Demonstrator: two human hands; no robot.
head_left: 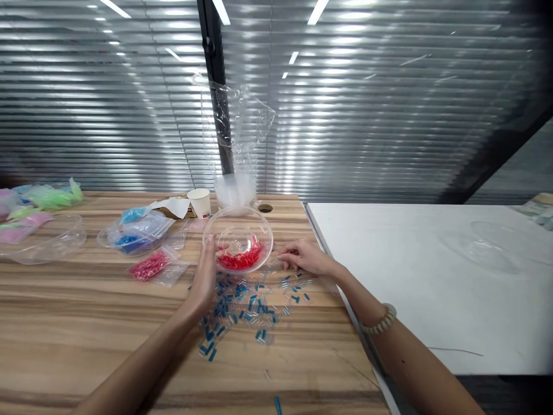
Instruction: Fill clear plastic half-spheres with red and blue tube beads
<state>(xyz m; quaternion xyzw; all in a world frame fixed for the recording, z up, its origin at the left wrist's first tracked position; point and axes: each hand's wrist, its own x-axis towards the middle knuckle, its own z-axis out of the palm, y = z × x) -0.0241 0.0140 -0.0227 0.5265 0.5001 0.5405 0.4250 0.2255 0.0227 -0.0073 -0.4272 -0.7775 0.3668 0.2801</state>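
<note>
My left hand (pixel 206 276) grips the left side of a round clear plastic bowl (pixel 238 214), which is tilted toward me. Small red tube-like pieces (pixel 242 257) lie heaped in its lower part. Just right of the bowl, low over the wooden table, is my right hand (pixel 305 257), its fingers bent together in a pinch. Whatever may be between those fingertips is too small to make out. Blue and clear tube-like pieces (pixel 242 302) are scattered over the table below the bowl and between my forearms.
To the left lie a bag of pink-red pieces (pixel 150 265) and a clear dish with blue-filled bags (pixel 133 233). A paper cup (pixel 199 203) and stacked containers in plastic wrap (pixel 235 189) stand behind. Colourful bags (pixel 56 196) sit far left; a white table (pixel 389 248) adjoins right.
</note>
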